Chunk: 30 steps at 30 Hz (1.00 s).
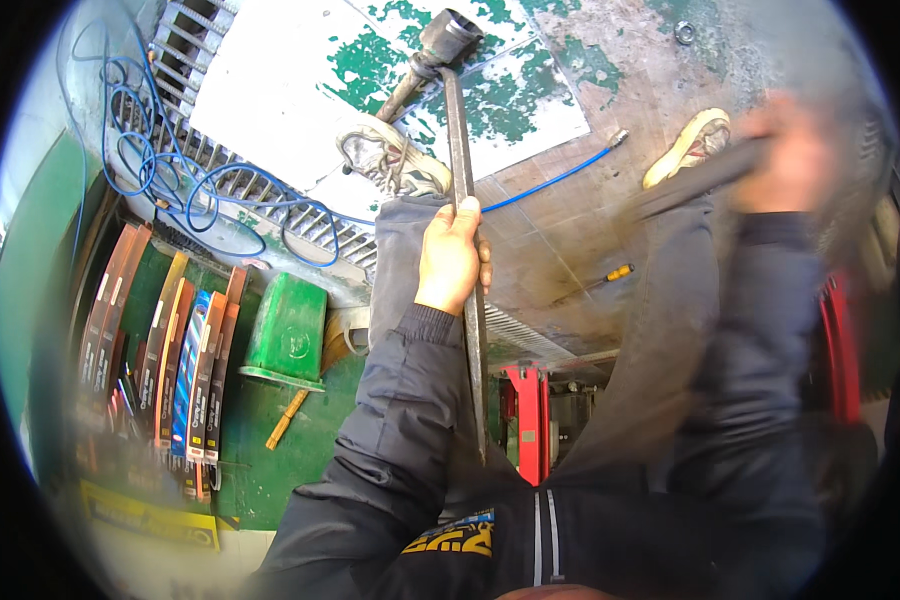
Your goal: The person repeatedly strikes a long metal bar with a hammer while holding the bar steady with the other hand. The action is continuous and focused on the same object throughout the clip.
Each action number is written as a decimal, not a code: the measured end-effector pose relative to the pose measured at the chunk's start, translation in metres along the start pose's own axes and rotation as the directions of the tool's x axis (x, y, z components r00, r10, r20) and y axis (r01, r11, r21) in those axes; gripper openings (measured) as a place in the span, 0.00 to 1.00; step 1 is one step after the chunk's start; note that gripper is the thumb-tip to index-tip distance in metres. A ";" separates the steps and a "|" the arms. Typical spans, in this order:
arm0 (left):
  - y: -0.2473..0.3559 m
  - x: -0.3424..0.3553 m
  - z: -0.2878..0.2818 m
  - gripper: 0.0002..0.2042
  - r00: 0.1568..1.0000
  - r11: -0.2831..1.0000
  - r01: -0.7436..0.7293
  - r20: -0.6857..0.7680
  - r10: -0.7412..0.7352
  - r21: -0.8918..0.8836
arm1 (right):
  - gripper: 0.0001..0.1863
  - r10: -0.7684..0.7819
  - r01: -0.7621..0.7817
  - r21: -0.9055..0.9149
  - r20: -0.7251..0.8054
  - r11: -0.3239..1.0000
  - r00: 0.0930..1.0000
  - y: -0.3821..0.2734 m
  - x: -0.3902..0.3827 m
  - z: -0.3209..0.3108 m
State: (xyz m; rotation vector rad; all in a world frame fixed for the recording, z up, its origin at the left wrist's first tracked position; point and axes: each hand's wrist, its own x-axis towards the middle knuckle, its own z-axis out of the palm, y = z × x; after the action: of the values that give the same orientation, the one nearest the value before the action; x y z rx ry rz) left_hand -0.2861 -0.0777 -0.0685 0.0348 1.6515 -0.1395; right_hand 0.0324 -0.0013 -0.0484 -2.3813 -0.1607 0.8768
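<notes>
My left hand [453, 262] is wrapped around a long flat metal bar [457, 140] that runs down past my forearm. The bar's far end meets a dark metal part [450, 38] with a hollow round head and a short rod, lying on the floor between my feet. Over on the right, my right hand [795, 160] is smeared by motion. A dark, long tool [700, 180] sticks out of it toward the left; its kind is too blurred to tell.
A blue hose [550, 185] crosses the floor and coils over a drain grate [175, 60] at the left. Near my right leg lies a yellow-handled screwdriver [618, 272]. Left of me stand a green bin [288, 325] and several upright boxes [210, 370]. Red metal frames [532, 425] are below.
</notes>
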 end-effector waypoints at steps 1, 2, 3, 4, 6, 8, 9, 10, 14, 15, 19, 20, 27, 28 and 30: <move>0.000 0.001 -0.002 0.16 1.000 1.000 -0.009 0.006 0.009 0.006 | 0.08 -0.022 0.068 -0.196 0.230 0.978 0.973 0.031 -0.028 0.032; -0.002 0.001 -0.004 0.17 0.996 0.998 -0.066 0.051 0.066 0.001 | 0.09 0.195 -0.105 -0.207 0.486 0.973 0.852 0.066 -0.051 0.057; -0.004 0.002 -0.004 0.16 1.000 1.000 -0.012 0.018 0.011 0.012 | 0.11 0.410 -0.285 -0.295 0.671 0.912 0.618 0.101 -0.069 0.073; -0.006 0.000 -0.008 0.16 0.997 0.995 0.080 0.007 -0.081 0.055 | 0.14 0.537 -0.441 -0.396 0.802 0.806 0.261 0.132 -0.079 0.083; -0.015 0.004 -0.008 0.16 0.992 0.993 0.114 0.055 -0.116 0.039 | 0.16 0.459 -0.409 -0.335 0.851 0.849 0.255 0.177 -0.072 0.063; -0.027 0.004 -0.008 0.15 0.994 0.994 0.105 0.003 -0.105 0.005 | 0.13 0.609 -0.436 -0.450 0.709 0.779 0.355 0.200 -0.067 0.039; -0.031 0.003 -0.009 0.15 0.996 0.996 0.087 -0.001 -0.087 0.025 | 0.12 0.629 -0.482 -0.434 0.674 0.761 0.387 0.203 -0.058 0.031; -0.032 0.005 -0.011 0.15 0.999 0.998 0.053 -0.008 -0.052 0.037 | 0.11 0.612 -0.532 -0.382 0.702 0.756 0.365 0.202 -0.050 0.028; -0.031 0.005 -0.020 0.15 1.000 1.000 -0.004 0.015 0.004 -0.027 | 0.10 0.612 -0.505 -0.364 0.596 0.783 0.520 0.180 -0.036 0.043; -0.028 0.006 -0.023 0.15 1.000 1.000 -0.004 -0.004 0.004 -0.025 | 0.10 0.617 -0.525 -0.352 0.600 0.775 0.509 0.174 -0.037 0.049; -0.020 0.006 -0.028 0.15 0.999 0.999 -0.039 -0.020 0.038 -0.039 | 0.11 0.561 -0.487 -0.317 0.643 0.814 0.521 0.157 -0.048 0.064; -0.019 0.005 -0.029 0.15 0.999 0.998 -0.049 -0.020 0.049 -0.040 | 0.11 0.520 -0.482 -0.285 0.712 0.829 0.472 0.154 -0.053 0.068; -0.012 0.012 -0.038 0.15 0.999 0.996 -0.049 -0.024 0.047 -0.079 | 0.10 0.446 -0.434 -0.254 0.787 0.864 0.427 0.133 -0.096 0.123; -0.012 0.013 -0.040 0.15 0.999 0.996 -0.041 -0.029 0.039 -0.082 | 0.10 0.391 -0.438 -0.209 0.839 0.874 0.379 0.131 -0.102 0.131; -0.012 0.015 -0.041 0.15 0.998 0.995 -0.050 -0.034 0.047 -0.085 | 0.11 0.398 -0.389 -0.262 0.857 0.883 0.326 0.130 -0.111 0.146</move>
State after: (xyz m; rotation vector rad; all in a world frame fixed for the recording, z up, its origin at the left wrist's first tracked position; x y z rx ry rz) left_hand -0.3296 -0.0856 -0.0788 0.0121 1.6860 -0.0315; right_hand -0.1566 -0.0703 -0.1498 -1.6631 0.0292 2.3650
